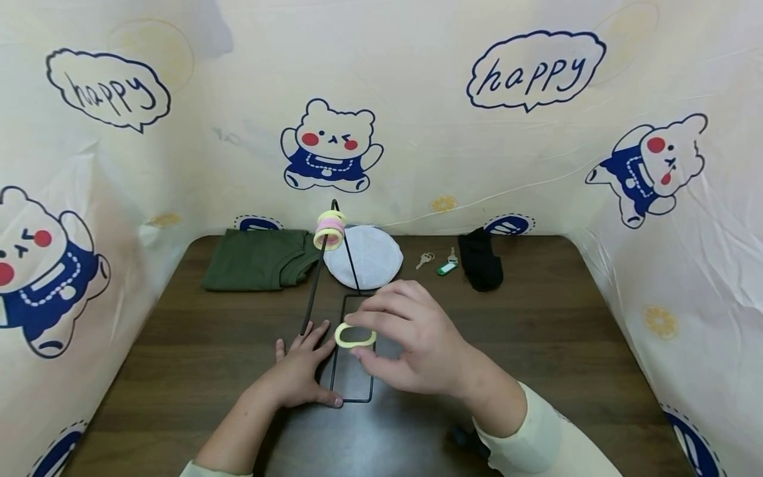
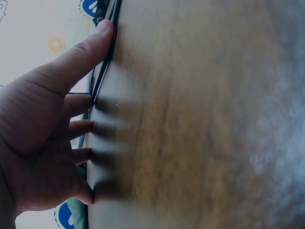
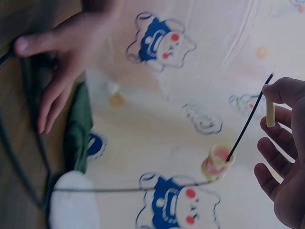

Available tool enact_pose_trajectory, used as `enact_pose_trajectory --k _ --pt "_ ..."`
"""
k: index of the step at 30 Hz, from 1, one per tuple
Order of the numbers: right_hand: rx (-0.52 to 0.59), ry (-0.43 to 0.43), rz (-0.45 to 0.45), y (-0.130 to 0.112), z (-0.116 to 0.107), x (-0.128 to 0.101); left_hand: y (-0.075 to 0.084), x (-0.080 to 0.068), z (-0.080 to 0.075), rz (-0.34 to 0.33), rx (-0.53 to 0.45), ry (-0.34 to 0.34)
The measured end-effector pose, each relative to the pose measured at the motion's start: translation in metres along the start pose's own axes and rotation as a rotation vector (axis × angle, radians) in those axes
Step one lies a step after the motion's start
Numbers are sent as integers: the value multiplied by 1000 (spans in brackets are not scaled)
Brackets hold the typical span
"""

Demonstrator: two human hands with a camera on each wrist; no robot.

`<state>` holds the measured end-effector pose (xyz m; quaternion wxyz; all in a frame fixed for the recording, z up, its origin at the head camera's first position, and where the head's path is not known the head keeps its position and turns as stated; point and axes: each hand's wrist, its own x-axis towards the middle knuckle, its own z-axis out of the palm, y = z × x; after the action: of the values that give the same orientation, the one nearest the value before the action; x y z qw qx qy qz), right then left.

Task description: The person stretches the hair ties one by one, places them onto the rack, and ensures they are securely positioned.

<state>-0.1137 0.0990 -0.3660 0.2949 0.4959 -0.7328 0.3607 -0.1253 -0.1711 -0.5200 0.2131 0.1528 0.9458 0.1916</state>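
Note:
A black wire stand (image 1: 312, 295) rises from a rectangular wire base on the table. Several yellow and pink hair ties (image 1: 330, 228) hang together on its upper rod. My right hand (image 1: 411, 338) pinches one yellow hair tie (image 1: 356, 344) between thumb and fingertips, above the base. In the right wrist view that hair tie (image 3: 270, 113) appears edge-on, near the rod's free end in the picture; whether they touch I cannot tell. Spread out beside the base, my left hand (image 1: 301, 377) rests its fingers on the table, its thumb at the base's front corner.
Behind the stand lie a folded dark green cloth (image 1: 256, 262) and a white round mesh item (image 1: 372, 258). Farther right are a key (image 1: 425, 259), another key with a green tag (image 1: 448, 266) and a black cloth item (image 1: 481, 262). Printed fabric walls surround the table (image 1: 536, 318).

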Motion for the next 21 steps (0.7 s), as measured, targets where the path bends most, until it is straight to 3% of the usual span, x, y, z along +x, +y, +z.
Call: enact_pose_trajectory --k 14,21 --pt "-9 38 -123 -18 2 32 4 -4 -4 52 -80 48" --pt "-55 6 -123 -15 10 44 3 -4 -2 43 -57 44"
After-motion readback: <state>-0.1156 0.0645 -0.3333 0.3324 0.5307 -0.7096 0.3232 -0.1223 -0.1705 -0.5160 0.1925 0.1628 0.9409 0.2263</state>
